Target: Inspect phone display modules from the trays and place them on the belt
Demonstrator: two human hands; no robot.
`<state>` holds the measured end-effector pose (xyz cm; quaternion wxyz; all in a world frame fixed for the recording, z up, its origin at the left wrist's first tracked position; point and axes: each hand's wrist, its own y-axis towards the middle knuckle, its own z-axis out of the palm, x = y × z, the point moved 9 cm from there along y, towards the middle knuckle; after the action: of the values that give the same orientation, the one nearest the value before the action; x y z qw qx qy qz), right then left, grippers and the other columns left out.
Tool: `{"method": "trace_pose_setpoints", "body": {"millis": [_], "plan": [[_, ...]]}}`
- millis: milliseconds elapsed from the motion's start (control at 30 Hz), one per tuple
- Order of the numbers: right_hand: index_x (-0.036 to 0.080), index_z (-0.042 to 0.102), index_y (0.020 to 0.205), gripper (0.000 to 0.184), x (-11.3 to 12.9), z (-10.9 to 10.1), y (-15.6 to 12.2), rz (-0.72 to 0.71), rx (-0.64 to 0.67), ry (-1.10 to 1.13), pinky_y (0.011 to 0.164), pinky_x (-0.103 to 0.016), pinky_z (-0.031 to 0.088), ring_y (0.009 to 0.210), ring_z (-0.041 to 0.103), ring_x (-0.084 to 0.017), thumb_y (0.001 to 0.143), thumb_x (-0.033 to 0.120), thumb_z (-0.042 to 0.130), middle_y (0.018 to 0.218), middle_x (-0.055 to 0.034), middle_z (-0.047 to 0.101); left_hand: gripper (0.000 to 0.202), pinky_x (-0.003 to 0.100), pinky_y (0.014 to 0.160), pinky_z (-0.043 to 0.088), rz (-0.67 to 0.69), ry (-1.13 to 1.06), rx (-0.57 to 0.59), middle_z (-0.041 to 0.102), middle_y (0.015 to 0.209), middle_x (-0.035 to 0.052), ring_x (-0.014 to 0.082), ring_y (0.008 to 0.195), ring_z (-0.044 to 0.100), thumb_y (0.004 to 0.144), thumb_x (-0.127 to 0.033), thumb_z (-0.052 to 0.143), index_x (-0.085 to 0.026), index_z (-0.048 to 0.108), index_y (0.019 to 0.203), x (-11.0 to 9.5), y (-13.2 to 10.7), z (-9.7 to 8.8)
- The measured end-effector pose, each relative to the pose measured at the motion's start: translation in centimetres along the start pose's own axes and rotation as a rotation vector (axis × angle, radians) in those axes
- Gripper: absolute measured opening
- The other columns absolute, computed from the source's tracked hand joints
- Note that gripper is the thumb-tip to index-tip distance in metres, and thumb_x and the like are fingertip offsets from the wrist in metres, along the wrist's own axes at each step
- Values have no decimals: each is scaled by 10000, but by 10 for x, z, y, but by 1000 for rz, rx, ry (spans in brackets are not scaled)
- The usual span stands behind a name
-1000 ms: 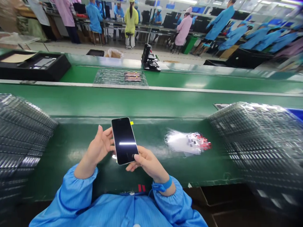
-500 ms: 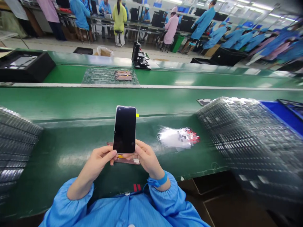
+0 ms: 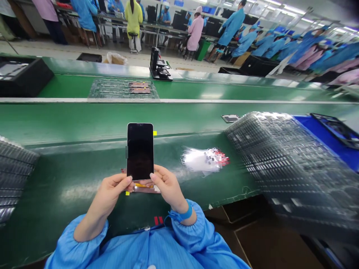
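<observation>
A black phone display panel [image 3: 140, 151] stands lengthwise over the green bench [image 3: 64, 168], its lower end pinched in a narrow grip between the left hand [image 3: 110, 190] and right hand [image 3: 168, 185]. A copper-coloured film [image 3: 146, 189] lies just beneath the panel, between both hands. Half a second earlier the panel leaned slightly right; now it stands straighter.

Green assembly line [image 3: 196, 89], pale floor [image 3: 84, 51], bright ceiling lights [image 3: 286, 5]
</observation>
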<state>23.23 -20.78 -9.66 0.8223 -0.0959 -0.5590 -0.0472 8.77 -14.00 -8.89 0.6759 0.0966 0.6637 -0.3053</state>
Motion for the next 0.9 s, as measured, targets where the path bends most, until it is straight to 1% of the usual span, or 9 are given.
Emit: {"method": "trace_pose_setpoints", "body": {"millis": [100,233,300,400,467,567,633,733,900], "plan": [[188,655,1217,506,2,1,-1,5,-42,-7,684,-409,658,721,779,-253,874,559,689,762,-36,774,425,237,633,453,2,-16,20,628,592,18,136,610,563,767,-542,769,-159,709,594,0,-2,2],[195,691,1154,464,0,-7,-2,-6,-94,10,672,-396,650,712,777,-252,871,562,690,827,-50,781,384,237,665,476,-11,11,130,647,627,29,143,651,581,821,-500,744,-159,746,645,1,-1,7],[194,694,1142,455,-4,-8,-3,14,-73,9,685,-381,642,713,776,-243,876,563,684,832,-51,782,297,259,737,515,-5,-32,138,718,800,49,179,787,639,831,-471,751,-190,805,910,-4,1,4],[181,677,1146,487,-15,2,-7,97,61,-34,702,-346,622,752,779,-232,874,584,678,814,-52,779,514,303,795,554,57,-227,48,726,1148,81,229,979,665,874,-514,691,-266,662,1324,-22,5,-8],[171,685,1089,475,-20,11,-11,140,182,-83,674,-313,602,754,773,-221,869,592,678,768,-42,760,494,286,750,567,84,-313,-8,727,1149,87,214,935,675,890,-501,676,-246,661,1313,-31,6,-16],[171,721,904,424,-18,16,-11,123,271,-163,637,-283,576,685,724,-175,874,591,669,700,-21,712,357,224,608,543,45,-335,-28,727,852,44,148,700,639,849,-403,750,-191,737,1136,-31,6,-17],[182,740,924,441,-9,8,-5,84,193,-132,626,-281,574,667,688,-155,880,611,649,757,-31,719,332,207,542,512,-9,-344,18,670,707,16,124,601,586,819,-387,781,-171,753,1070,-23,4,-10],[197,731,1072,491,6,-8,6,11,14,7,588,-271,570,675,676,-154,886,638,623,847,-51,731,337,202,533,501,-77,-363,86,624,653,-3,113,578,564,802,-392,798,-172,760,1054,-12,-3,4],[200,704,935,435,18,-10,15,-30,-36,13,530,-240,531,629,631,-145,896,625,620,734,-15,658,360,210,552,514,-138,-357,138,672,750,26,126,635,595,843,-409,755,-188,747,1127,-3,-13,18]]}}
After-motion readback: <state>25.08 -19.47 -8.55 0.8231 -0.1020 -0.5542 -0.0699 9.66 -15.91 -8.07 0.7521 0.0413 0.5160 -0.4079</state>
